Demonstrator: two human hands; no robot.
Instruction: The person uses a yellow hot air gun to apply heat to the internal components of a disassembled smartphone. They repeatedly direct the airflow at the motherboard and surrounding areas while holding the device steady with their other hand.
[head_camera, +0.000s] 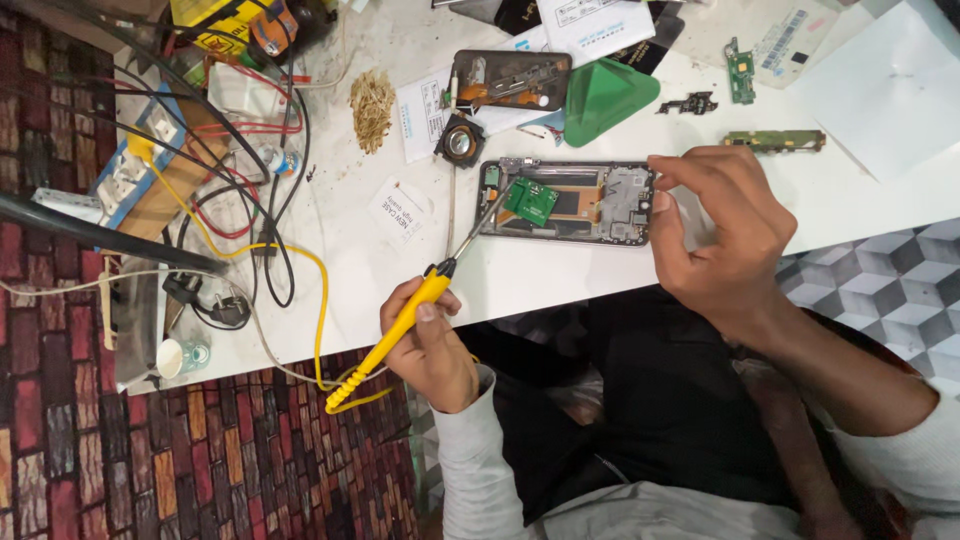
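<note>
Nearest us, our left hand (432, 345) is closed in a firm grip on the yellow handle of a soldering iron (400, 330), thumb laid along the top, fingers wrapped beneath. Its metal shaft rises up and to the right, and its tip sits at the left end of the opened phone (566, 201), close beside a small green circuit board (531, 201) that lies tilted in the phone's frame. Whether the tip touches that board we cannot tell. The wrist is bent, the grey sleeve running back toward our body, and the iron's yellow cord (318, 300) loops leftward across the white bench (350, 260).

Our right hand (715, 235) arches over the phone's right end, thumb and forefinger pinched at the edge of the frame, the other fingers curled above; the grip is closed on the phone's right end. The forearm comes in from the lower right.

Farther out on the bench:
- a round black speaker part (460, 141), just above the phone's left end;
- a second phone body (511, 80) with its back off;
- a green triangular pick (603, 97) beside it;
- a narrow green board strip (775, 140), up and right;
- a heap of brass wool (372, 108);
- tangled black and red cables (250, 190) with a wall-socket block (125, 175), at far left.
</note>
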